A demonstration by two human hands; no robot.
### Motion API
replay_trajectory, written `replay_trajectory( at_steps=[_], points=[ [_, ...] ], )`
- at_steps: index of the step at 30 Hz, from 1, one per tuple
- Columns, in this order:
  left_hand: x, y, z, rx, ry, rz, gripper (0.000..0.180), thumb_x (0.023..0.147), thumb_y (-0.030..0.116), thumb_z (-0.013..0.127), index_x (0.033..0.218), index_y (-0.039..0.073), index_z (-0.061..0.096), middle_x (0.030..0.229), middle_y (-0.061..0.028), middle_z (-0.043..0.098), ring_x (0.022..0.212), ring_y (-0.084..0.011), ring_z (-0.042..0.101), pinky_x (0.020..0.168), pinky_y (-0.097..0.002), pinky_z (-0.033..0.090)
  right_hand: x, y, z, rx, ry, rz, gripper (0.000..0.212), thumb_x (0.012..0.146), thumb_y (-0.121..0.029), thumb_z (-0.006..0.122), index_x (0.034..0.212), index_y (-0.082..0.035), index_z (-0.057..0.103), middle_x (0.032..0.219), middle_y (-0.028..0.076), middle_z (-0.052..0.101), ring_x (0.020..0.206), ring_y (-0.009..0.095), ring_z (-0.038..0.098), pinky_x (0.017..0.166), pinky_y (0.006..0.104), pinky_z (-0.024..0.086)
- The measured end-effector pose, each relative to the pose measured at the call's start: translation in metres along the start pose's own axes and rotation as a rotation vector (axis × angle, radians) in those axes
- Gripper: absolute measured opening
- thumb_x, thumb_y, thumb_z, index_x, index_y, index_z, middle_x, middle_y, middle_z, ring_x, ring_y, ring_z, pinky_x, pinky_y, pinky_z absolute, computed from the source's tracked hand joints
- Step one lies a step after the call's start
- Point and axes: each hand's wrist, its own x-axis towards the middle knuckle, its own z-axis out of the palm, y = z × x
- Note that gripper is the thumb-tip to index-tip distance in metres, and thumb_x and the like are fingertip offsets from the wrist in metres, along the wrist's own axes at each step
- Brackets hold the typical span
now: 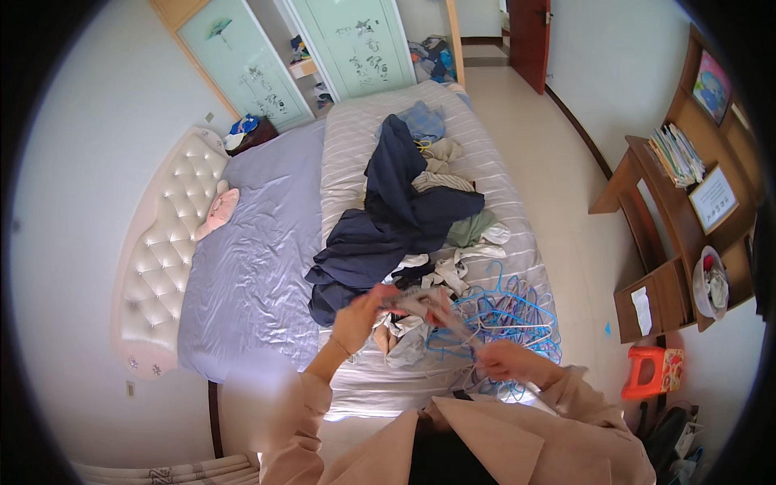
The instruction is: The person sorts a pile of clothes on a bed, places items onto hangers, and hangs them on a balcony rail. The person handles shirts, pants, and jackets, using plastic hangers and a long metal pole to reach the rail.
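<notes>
Between left hand [358,322], gripping it, and right hand [505,360], grip unclear, I apparently arrange a garment [420,302]; steadying seems needed next.

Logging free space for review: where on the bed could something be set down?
The lavender sheet looks bare between the pink cushion and striped bedding. Crowded: clothes pile by the left hand, tangled hangers by the right hand.
</notes>
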Motion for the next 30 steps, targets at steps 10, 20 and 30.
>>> replay_trajectory(
  at_steps=[10, 20, 30],
  points=[
    [-0.005, -0.033, -0.015, -0.17, 0.182, -0.367, 0.013, 0.077, 0.009, 0.056, 0.088, 0.008, 0.051, 0.079, -0.0153, 0.059, 0.07, -0.034, 0.058, 0.058, -0.0395, 0.045, -0.002, -0.026, -0.021, -0.27, 0.264, -0.523, 0.029, 0.088, -0.021, 0.041, 0.063, -0.006, 0.042, 0.051, 0.002, 0.04, 0.043, 0.012, 0.039, 0.041, 0.026, 0.033],
    [0.104, -0.083, -0.086, -0.268, 0.737, -0.41, 0.02, 0.083, 0.011, 0.052, 0.102, 0.007, 0.045, 0.079, -0.0127, 0.06, 0.066, -0.0249, 0.059, 0.06, -0.0329, 0.046, 0.03, 0.093, -0.075, -1.394, 1.007, -0.337, 0.016, 0.082, -0.022, 0.052, 0.082, -0.006, 0.049, 0.073, 0.015, 0.054, 0.054, 0.031, 0.054, 0.044, 0.0395, 0.04],
    [0.03, -0.174, 0.125, -0.086, -0.271, -0.702, 0.104, 0.06, 0.041, 0.073, 0.134, 0.002, 0.01, 0.129, -0.0299, 0.03, 0.116, -0.0433, 0.035, 0.09, -0.0419, 0.038, 0.092, 0.147, -0.128, -1.343, 0.768, -0.057, 0.023, 0.076, -0.016, 0.058, 0.097, -0.007, 0.054, 0.089, 0.012, 0.05, 0.071, 0.031, 0.055, 0.061, 0.0408, 0.046]
  ],
)
